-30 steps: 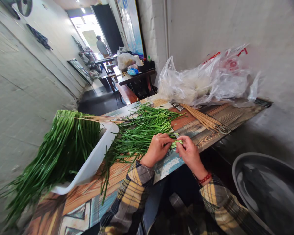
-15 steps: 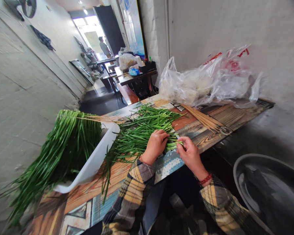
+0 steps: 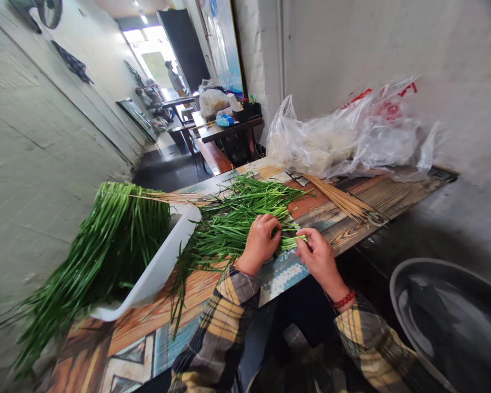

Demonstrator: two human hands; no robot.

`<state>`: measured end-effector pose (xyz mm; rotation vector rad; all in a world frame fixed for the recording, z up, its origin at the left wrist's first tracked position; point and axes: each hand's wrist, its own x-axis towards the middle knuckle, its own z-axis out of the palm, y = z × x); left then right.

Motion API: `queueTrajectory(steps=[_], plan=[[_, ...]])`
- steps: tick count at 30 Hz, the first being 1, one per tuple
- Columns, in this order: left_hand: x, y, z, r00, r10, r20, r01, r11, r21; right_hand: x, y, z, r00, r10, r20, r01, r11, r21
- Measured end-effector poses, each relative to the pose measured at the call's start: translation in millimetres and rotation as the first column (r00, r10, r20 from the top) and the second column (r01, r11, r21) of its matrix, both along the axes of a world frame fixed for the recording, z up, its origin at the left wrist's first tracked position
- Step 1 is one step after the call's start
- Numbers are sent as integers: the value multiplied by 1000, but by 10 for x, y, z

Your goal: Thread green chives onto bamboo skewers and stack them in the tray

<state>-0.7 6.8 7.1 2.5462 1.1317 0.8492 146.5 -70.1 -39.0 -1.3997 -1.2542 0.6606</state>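
Note:
A loose pile of garlic chives (image 3: 237,218) lies across the patterned wooden table, its pale stem ends pointing right. My left hand (image 3: 263,240) rests on the near side of the pile, fingers curled down over a few stems; its fingertips are partly hidden. Just to its right, my right hand (image 3: 317,254) pinches the pale cut ends of those stems between thumb and fingers. On the left, more garlic chives (image 3: 118,234) hang on thin skewers (image 3: 175,197) over a white plastic tub (image 3: 159,278).
A bundle of bamboo skewers (image 3: 339,197) lies at the table's right. Behind it sits a clear plastic bag (image 3: 335,139) against the wall. A large grey basin (image 3: 445,316) stands low at right. Farther back are another table (image 3: 229,130) and a person (image 3: 174,77).
Both hands keep nearly the same place and grip on the chives. The view has shifted very slightly.

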Motion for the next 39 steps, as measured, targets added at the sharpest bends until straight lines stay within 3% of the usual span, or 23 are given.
queueTrajectory(steps=[3, 7, 14, 27, 39], plan=[[5, -9, -5, 993, 17, 118, -3, 994, -114, 4, 4, -2, 1000, 11, -11, -11, 1000, -9], [18, -33, -4, 980, -43, 194, 86, 971, -222, 10, 11, -4, 1000, 19, -9, -19, 1000, -4], [21, -60, 41, 964, -124, 234, 176, 960, -216, 11, 7, 13, 1000, 26, -8, -26, 1000, -8], [29, -68, 55, 956, -48, 288, 139, 942, -305, 8, 1, 29, 1000, 27, 8, -27, 999, -18], [26, -65, 56, 952, -125, 278, 215, 922, -323, 8, 3, 10, 1000, 18, 19, -17, 1000, -17]])
